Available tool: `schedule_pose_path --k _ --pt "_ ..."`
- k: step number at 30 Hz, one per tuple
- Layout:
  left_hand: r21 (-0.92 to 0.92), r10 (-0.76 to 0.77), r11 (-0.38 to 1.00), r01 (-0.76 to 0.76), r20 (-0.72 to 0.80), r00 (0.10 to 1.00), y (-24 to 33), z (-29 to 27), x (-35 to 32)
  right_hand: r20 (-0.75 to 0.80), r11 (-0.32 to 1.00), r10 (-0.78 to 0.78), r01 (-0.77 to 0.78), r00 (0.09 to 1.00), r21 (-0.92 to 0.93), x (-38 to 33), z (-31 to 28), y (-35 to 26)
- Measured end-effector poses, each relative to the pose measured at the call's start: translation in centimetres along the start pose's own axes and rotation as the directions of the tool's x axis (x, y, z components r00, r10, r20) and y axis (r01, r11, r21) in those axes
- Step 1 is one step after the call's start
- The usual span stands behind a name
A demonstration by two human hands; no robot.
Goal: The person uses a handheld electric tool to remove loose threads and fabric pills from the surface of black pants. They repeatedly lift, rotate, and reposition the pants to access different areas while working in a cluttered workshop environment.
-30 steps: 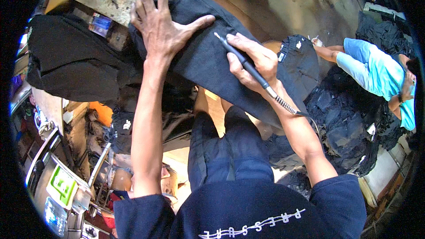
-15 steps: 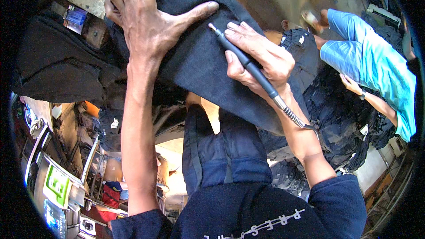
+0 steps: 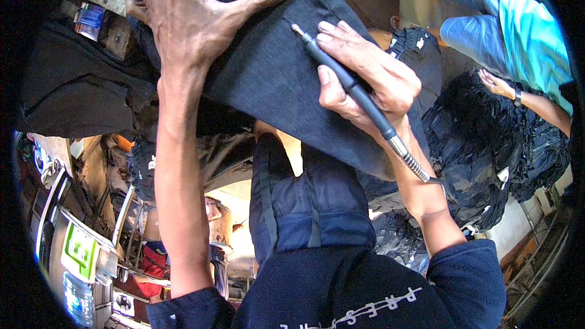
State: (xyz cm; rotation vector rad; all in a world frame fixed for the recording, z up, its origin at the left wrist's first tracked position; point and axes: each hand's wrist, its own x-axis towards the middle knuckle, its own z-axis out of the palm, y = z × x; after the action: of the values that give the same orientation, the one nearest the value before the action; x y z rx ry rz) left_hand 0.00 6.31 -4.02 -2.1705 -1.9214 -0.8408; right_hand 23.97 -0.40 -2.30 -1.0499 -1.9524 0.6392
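A hand could pass between the left hand (image 3: pixel 189 27) and pen-like tool (image 3: pixel 348 80), over the dark cloth (image 3: pixel 274 73) — rightward, a black heap (image 3: pixel 487 128) and (far side) a co-worker (image 3: pixel 521 33) obstruct.

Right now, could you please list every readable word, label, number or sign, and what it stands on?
I leave wording uncopied; I see:
Dark shirt: pale lettering, partly cut off below.
Green-and-white panel, lower left: too small to read.
Blue packet, upper left: too small to read.
Gathered dark garment, right: white mark, too small to tell.
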Motion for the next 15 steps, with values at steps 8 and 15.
schedule_pose_path --k 8,15 --pt "0.029 -0.028 0.999 0.028 0.021 0.999 0.3 -0.1 -0.1 0.000 1.000 0.003 -0.003 1.000 0.008 -0.8 -0.6 -0.1" --pt "0.048 -0.017 0.999 0.016 0.033 0.999 0.2 -0.1 -0.1 -0.069 0.999 0.038 -0.036 0.997 0.036 -1.2 -0.8 0.1"
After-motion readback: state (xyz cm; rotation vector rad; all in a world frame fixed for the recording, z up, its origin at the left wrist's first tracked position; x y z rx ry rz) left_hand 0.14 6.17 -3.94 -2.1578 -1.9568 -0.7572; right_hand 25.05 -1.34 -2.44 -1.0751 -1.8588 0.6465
